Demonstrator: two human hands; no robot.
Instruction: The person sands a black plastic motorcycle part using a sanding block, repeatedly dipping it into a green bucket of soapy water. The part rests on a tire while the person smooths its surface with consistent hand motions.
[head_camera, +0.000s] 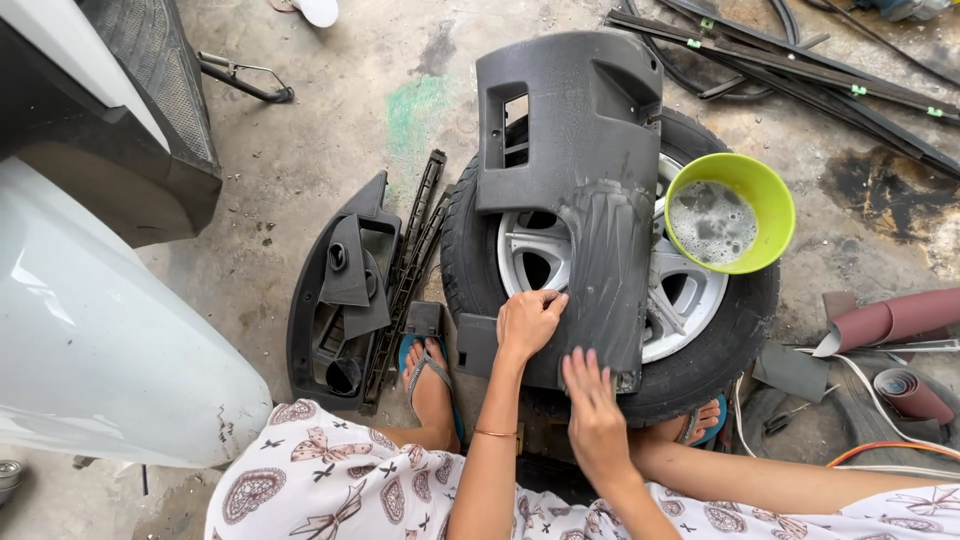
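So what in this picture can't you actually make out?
Head view only:
- Right hand: palm flat on the wet grey panel, anything under it hidden.
- Tyre: largely covered by the panel and green bowl.
- Bowl's bottom: hidden by foam.
- Sandpaper rolls: one cut off by the right edge.

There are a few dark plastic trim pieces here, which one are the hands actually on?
The large grey panel lying across the wheel; both the left hand and right hand rest on it. The other trim piece lies untouched on the floor.
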